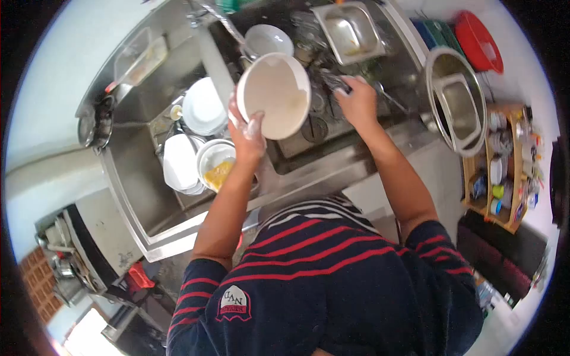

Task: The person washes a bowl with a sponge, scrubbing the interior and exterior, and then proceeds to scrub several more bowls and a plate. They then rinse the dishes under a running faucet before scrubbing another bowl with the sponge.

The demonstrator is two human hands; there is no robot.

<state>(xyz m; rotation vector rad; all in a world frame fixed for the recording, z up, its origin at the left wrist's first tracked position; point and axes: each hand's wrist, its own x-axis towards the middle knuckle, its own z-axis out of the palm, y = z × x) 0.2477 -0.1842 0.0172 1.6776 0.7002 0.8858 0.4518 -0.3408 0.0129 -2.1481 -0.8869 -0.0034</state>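
Note:
My left hand (pixel 246 133), wet with suds, grips a white bowl (pixel 276 98) by its rim, thumb inside. The bowl is tilted so its inside faces me, above the divider between two sink basins. Over the right basin, my right hand (pixel 359 104) is closed on something dark and shiny that is too blurred to name. Below and left of my left hand, a white bowl with a yellow sponge or cloth (pixel 219 173) in it sits in the left basin. White plates (pixel 205 107) and a white dish (pixel 179 161) lie beside it.
In the right basin are another white bowl (pixel 269 41), a metal pan (pixel 350 32) and glassware. A big metal basin (pixel 433 89) and a red basin (pixel 478 41) stand to the right, near a wooden shelf (pixel 504 172). A dark pot (pixel 95 124) rests at the left sink edge.

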